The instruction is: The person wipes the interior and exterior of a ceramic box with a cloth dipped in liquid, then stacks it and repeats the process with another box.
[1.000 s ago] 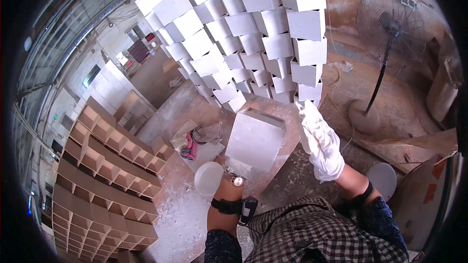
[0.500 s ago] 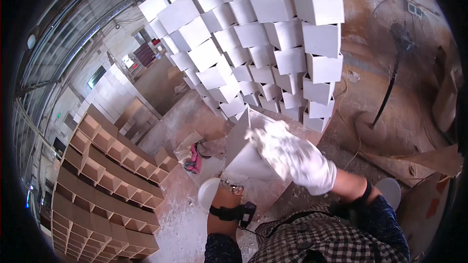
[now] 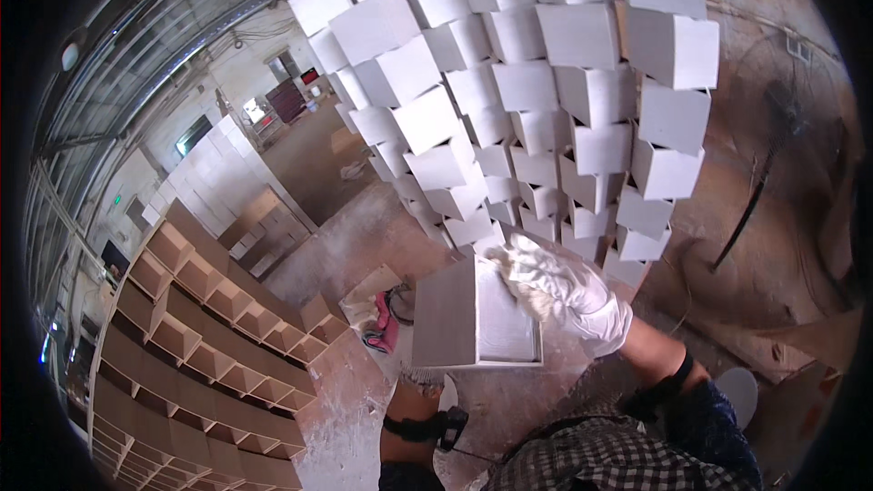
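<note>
An open-fronted box [image 3: 444, 314] with a grey side and a white, wet-looking inside is held in front of me, its open face turned to the right. My right hand [image 3: 573, 295], in a smeared white glove, is at the box's upper right rim. Its fingers are curled round something pale and fuzzy that I cannot make out. My left forearm reaches up to the box's lower left edge, where the box hides my left hand and its fingers.
A tall stack of white boxes [image 3: 600, 36] rises ahead. Bare brown boxes [image 3: 209, 345] are stacked at the left. Pink and dark items [image 3: 382, 323] lie on a board on the floor. At the right stands a fan [image 3: 755, 200].
The box has turned, so its grey side and white inside now show. My right hand has shifted slightly right and down along it. The whole view has swung a little left.
</note>
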The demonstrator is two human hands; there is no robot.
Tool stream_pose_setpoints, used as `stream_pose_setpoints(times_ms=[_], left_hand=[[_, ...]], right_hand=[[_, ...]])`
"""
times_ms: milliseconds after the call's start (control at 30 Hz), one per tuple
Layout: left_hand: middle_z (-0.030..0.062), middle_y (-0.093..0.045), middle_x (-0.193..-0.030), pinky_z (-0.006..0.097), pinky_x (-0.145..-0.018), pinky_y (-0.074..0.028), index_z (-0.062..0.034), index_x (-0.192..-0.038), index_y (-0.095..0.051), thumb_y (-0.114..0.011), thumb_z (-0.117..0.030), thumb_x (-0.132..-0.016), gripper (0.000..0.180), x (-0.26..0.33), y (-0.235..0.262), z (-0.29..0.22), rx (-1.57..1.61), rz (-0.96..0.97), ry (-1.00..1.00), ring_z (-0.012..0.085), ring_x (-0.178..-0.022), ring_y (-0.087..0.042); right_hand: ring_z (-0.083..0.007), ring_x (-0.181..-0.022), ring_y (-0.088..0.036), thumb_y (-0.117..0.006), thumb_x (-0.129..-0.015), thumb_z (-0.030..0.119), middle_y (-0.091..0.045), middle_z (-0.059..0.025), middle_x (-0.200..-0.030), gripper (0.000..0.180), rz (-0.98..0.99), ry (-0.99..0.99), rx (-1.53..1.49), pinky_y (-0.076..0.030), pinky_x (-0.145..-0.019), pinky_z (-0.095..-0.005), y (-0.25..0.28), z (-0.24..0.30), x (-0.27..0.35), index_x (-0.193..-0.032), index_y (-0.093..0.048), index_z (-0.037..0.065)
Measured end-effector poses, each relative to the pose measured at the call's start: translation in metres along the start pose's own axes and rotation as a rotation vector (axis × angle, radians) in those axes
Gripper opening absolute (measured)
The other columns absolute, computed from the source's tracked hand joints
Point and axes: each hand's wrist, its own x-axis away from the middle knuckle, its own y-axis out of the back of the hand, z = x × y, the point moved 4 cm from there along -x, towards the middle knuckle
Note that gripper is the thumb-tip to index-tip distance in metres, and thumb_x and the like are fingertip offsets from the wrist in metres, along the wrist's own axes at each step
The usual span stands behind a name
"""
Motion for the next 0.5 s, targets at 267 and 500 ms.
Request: stream_pose_setpoints(times_ms=[267,500], left_hand=[[0.0112,-0.061,-0.12,0.039,-0.095,-0.046,-0.011,-0.118,-0.061,-0.068,-0.034,-0.077,0.047,0.015,0.066,-0.079,-0.703,-0.062,-0.175,0.0283,-0.111,-0.057],[0.0131,-0.067,-0.107,0.041,-0.089,-0.049,-0.0085,-0.112,-0.065,-0.067,-0.032,-0.077,0.042,-0.063,0.069,-0.326,-0.91,-0.221,-0.748,0.0323,-0.1,-0.062]], right_hand=[[-0.0132,-0.087,-0.059,-0.056,-0.081,-0.003,-0.064,-0.0069,-0.106,0.046,0.087,-0.864,-0.41,-0.051,-0.067,-0.0244,-0.021,-0.121,0.144,-0.126,-0.057,0.007],[-0.0103,-0.09,-0.057,-0.058,-0.076,0.0,-0.064,-0.0023,-0.103,0.052,0.276,-0.862,-0.552,-0.048,-0.075,-0.0225,-0.011,-0.205,0.214,-0.128,-0.056,0.002]])
